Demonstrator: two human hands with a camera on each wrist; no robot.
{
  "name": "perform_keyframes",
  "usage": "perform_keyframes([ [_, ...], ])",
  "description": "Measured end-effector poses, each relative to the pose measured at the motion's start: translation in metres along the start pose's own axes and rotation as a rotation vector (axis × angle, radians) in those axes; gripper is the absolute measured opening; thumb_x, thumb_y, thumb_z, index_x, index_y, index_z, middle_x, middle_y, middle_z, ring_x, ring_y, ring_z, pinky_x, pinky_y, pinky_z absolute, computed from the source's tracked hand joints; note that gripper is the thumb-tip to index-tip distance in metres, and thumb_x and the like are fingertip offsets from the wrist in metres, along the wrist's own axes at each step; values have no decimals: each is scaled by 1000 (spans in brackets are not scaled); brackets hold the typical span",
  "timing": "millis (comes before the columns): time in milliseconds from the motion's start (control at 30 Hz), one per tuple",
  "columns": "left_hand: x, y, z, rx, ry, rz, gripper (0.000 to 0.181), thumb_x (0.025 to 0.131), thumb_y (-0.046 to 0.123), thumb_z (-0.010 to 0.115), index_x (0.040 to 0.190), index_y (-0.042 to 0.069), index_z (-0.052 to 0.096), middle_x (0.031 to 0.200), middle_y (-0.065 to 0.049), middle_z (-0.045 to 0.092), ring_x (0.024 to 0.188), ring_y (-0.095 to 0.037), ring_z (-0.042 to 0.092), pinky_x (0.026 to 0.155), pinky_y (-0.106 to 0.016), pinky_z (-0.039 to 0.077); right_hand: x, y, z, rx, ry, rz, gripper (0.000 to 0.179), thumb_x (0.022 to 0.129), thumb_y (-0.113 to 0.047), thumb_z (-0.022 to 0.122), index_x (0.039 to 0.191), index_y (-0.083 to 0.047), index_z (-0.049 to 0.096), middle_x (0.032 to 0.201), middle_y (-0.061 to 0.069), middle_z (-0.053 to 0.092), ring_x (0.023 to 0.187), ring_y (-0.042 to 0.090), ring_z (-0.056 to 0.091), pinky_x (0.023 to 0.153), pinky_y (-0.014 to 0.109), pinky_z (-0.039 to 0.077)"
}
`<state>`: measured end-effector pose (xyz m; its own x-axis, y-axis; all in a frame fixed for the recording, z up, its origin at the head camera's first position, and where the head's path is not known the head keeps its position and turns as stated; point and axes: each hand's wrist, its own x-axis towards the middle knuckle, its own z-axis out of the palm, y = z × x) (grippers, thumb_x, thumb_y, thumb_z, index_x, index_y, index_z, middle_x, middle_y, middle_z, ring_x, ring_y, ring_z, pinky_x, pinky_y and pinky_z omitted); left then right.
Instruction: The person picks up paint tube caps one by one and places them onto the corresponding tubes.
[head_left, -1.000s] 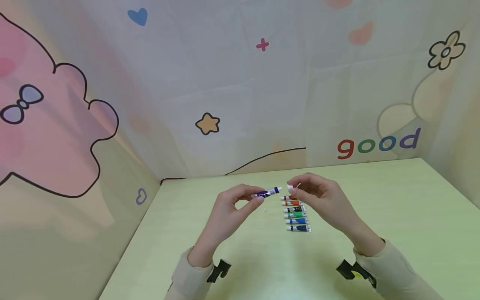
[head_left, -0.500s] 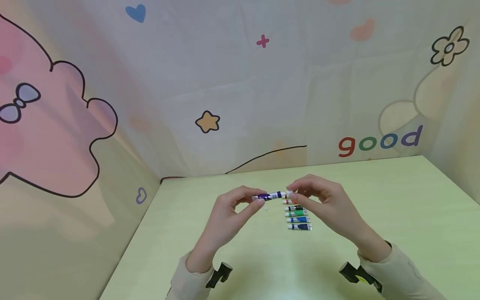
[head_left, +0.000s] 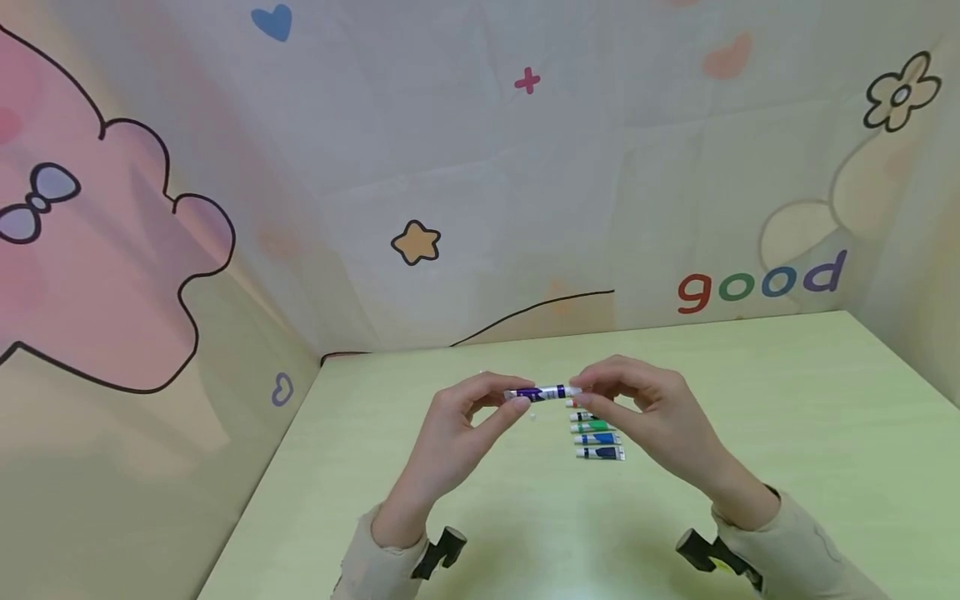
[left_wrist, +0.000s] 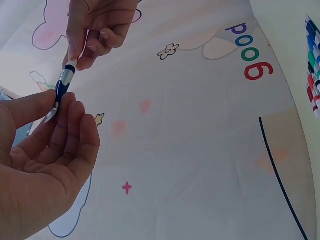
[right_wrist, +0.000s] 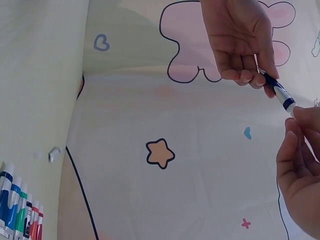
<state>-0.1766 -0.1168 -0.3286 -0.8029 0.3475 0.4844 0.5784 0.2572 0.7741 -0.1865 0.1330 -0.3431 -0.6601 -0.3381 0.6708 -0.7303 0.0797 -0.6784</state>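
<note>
A purple paint tube [head_left: 547,392] lies nearly level between the two hands, above the table. My left hand [head_left: 467,429] pinches its crimped tail end between thumb and fingers. At the nozzle end, my right hand [head_left: 645,400] pinches the white cap [left_wrist: 73,63] between thumb and forefinger, the cap sitting up against the tube's neck. In the right wrist view the tube [right_wrist: 280,93] slants from the left hand's fingertips down to the right hand's. The right fingertips cover part of the cap.
Behind and below the hands, several paint tubes lie in a row on the pale green table [head_left: 360,467]: dark blue [head_left: 600,453], blue [head_left: 596,438], green [head_left: 591,427], black, and reddish ones partly hidden. A small whitish piece [head_left: 533,416] lies left of the row. A patterned cloth [head_left: 480,167] hangs behind.
A second ago the white cap was apart from the tube's bare nozzle. The two have come together, with the tube turned more level. The row of tubes has not moved.
</note>
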Motion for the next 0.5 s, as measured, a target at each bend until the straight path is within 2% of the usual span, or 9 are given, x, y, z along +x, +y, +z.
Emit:
perform_keyframes([
  [300, -2, -1, 1, 19, 16, 10, 16, 96, 16, 71, 112, 13, 75, 95, 6, 70, 88, -16, 64, 91, -35, 54, 1, 1, 3, -92, 18, -54, 32, 85, 10, 74, 107, -12, 76, 97, -6, 73, 84, 11, 65, 67, 22, 53],
  [500, -2, -1, 2, 61, 23, 36, 16, 96, 17, 71, 111, 13, 75, 93, 7, 70, 85, -14, 64, 89, -35, 54, 0, 3, 4, -70, 16, 12, 26, 88, 7, 72, 107, -10, 76, 95, -4, 74, 79, 14, 72, 69, 26, 59],
])
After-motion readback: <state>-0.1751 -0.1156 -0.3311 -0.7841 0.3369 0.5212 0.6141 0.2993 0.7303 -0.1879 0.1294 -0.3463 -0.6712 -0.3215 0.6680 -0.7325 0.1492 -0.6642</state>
